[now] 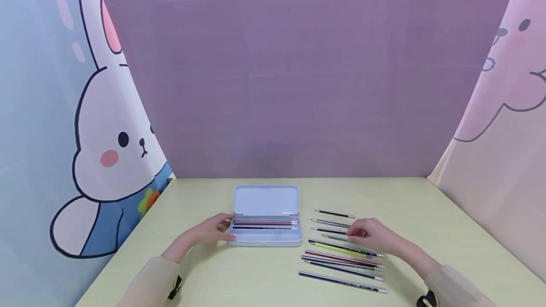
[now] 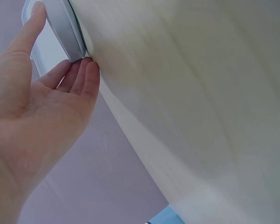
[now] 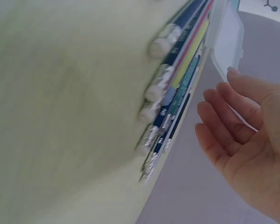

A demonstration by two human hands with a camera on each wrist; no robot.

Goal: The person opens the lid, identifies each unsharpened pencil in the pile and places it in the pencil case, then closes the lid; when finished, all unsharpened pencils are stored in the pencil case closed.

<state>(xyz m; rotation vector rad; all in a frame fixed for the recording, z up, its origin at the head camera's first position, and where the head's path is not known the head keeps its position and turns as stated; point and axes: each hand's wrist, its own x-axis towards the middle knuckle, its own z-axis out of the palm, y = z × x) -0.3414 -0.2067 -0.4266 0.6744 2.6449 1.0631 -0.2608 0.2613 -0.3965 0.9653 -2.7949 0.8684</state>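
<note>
A white pencil case [image 1: 256, 237] lies with its lid [image 1: 266, 200] raised, and several pencils [image 1: 264, 223] rest in its rear compartment. My left hand [image 1: 210, 230] grips the case's left end; in the left wrist view, the thumb and fingers of this hand [image 2: 51, 98] span the case end [image 2: 63, 28]. Over the right ends of the upper loose pencils hovers my right hand [image 1: 375, 237], partly hiding a green pencil [image 1: 334, 238]. The right wrist view shows its fingers loosely bent, with nothing held in the hand [image 3: 247, 130], beside the pencils' eraser ends [image 3: 161, 46].
Several loose pencils, dark, red and striped [image 1: 341, 277], lie roughly parallel right of the case, with a yellow-green one [image 1: 339, 249] among them. The pale table [image 1: 239, 283] meets a purple backdrop [image 1: 298, 84], with printed cloths [image 1: 115, 122] at both sides.
</note>
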